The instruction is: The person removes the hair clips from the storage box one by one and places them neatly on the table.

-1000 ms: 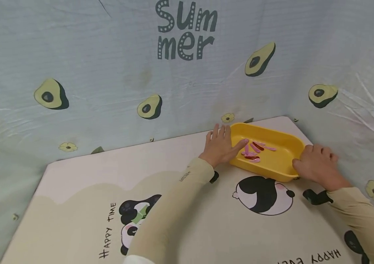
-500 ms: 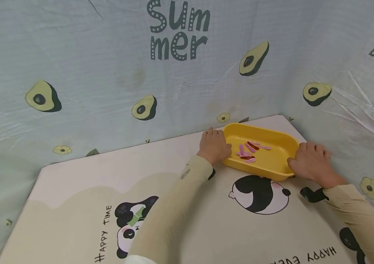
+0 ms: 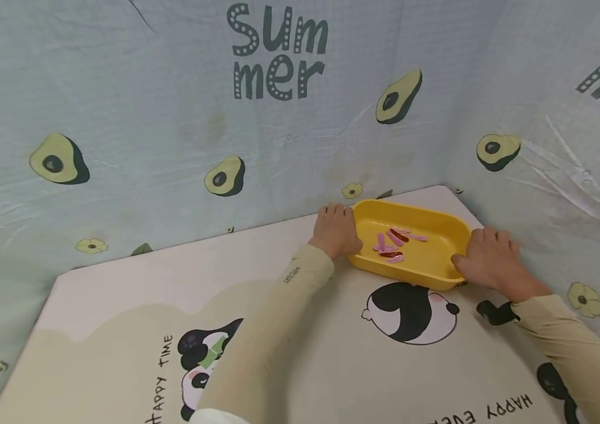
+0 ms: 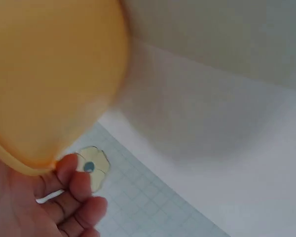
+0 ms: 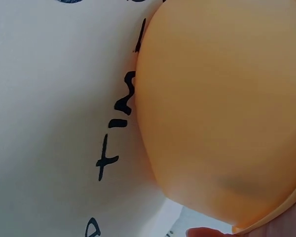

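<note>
A shallow yellow plastic basin (image 3: 434, 254) stands at the far right of the table. Slim pink and dark red pieces, shaped like hair clips (image 3: 395, 238), lie loose in its left half. My left hand (image 3: 334, 231) grips the basin's left end, thumb over the rim. In the left wrist view its fingers (image 4: 91, 210) curl beneath the rim, beside the outer wall. At the opposite end, my right hand (image 3: 493, 259) holds the rim with its thumb on the inside. Most of that hand is out of the right wrist view, where a fingertip (image 5: 207, 232) shows under the rim.
The basin is close to the back curtain (image 3: 172, 118), printed with avocados, and to the right-hand curtain (image 3: 554, 194). A panda-printed cover (image 3: 119, 306) lies over the table.
My left thumb, stretched out over the basin a second ago, has come down onto its rim. The right hand keeps its hold. The head view has shifted slightly right.
</note>
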`<move>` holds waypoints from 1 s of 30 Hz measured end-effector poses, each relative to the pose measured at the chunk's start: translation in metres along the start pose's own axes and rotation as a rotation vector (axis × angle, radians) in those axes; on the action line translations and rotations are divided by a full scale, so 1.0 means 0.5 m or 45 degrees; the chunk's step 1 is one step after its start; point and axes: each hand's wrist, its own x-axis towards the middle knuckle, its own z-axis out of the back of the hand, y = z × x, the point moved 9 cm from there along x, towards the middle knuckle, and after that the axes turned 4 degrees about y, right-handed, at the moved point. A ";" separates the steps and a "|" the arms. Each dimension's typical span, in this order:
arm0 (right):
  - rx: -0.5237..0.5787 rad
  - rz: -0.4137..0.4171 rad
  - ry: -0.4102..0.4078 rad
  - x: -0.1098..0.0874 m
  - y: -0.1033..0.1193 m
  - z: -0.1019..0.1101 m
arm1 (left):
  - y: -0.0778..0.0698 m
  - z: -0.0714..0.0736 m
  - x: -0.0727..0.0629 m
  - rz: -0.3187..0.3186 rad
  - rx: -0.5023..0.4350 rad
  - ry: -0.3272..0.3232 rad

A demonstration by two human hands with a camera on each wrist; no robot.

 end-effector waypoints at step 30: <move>-0.176 0.096 0.034 0.002 0.039 -0.003 | 0.035 -0.015 -0.055 -0.022 -0.014 -0.007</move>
